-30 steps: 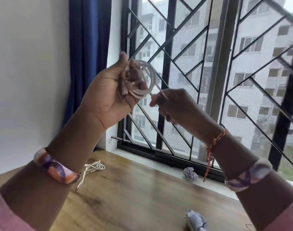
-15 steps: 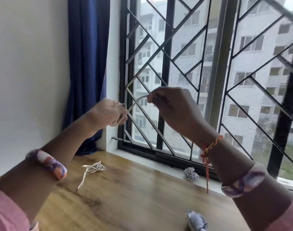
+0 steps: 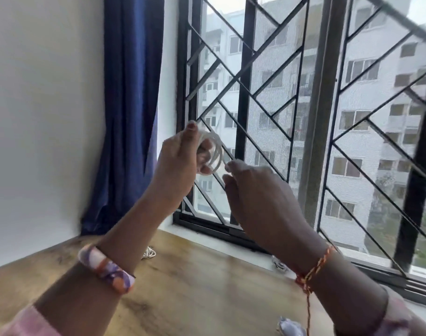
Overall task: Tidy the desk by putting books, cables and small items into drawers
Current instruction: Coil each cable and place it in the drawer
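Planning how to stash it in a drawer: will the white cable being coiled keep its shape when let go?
Probably not by itself. The white cable looks thin and bends into tight loops around the left hand, so likely floppy and light. The right hand pinches its free end; released, the coil would likely spring looser.

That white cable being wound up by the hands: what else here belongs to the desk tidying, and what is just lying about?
Part of the job:
- white cable, coiled around the left hand
- right hand, pinching its free end
- second white cable on the desk
- crumpled bits on the desk

Just there:
- blue curtain
- window grille
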`<state>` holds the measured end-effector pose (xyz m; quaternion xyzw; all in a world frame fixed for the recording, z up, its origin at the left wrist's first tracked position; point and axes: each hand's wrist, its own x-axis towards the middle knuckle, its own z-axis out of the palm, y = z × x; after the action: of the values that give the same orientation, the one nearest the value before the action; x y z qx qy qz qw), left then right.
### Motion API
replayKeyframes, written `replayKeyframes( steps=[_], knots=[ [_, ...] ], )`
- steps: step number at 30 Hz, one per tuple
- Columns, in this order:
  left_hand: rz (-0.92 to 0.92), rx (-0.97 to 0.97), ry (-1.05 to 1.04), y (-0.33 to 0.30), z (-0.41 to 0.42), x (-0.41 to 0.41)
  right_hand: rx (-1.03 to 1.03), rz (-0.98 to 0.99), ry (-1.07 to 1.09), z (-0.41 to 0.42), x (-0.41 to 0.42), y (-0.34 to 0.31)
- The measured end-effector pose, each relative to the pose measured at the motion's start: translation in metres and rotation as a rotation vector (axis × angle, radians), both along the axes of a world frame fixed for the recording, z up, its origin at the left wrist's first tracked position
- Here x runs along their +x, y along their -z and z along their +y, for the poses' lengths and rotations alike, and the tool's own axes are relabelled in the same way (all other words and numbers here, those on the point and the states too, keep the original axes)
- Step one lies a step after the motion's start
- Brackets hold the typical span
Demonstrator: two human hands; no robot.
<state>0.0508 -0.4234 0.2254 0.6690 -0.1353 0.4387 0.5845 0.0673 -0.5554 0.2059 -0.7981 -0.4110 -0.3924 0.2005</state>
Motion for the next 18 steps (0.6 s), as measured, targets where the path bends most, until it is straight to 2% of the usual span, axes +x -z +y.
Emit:
replayKeyframes(
  steps=[1,2,5,9,11,13,14,16,18],
  knots=[
    [-0.006,-0.004,-0.049,0.003,-0.001,0.006,0.010,-0.103,0.099,-0.001,-0.004,-0.002],
    [0.006,-0.087,-0.031,0.005,-0.003,0.010,0.006,-0.204,0.192,-0.001,-0.006,-0.004],
    [0.134,-0.514,0.357,-0.005,-0.005,0.008,0.058,-0.314,0.381,0.003,-0.009,-0.007],
    [0.146,-0.551,0.603,-0.019,0.009,-0.013,0.195,-0.361,0.361,-0.020,0.017,-0.024],
    [0.122,-0.644,0.714,-0.025,0.008,-0.018,0.070,-0.250,0.337,-0.029,0.022,-0.022],
    [0.057,-0.804,0.788,-0.028,0.002,-0.008,-0.094,-0.237,0.319,-0.020,0.010,-0.006],
    [0.039,-0.832,0.759,-0.028,-0.004,-0.002,-0.151,-0.249,0.349,-0.013,0.001,0.003],
    [0.039,-0.666,0.548,-0.020,-0.016,0.009,-0.177,-0.281,0.376,-0.003,-0.013,0.009],
    [0.029,-0.279,0.236,-0.007,-0.026,0.018,-0.126,-0.334,0.384,-0.005,-0.011,0.005]
  ],
)
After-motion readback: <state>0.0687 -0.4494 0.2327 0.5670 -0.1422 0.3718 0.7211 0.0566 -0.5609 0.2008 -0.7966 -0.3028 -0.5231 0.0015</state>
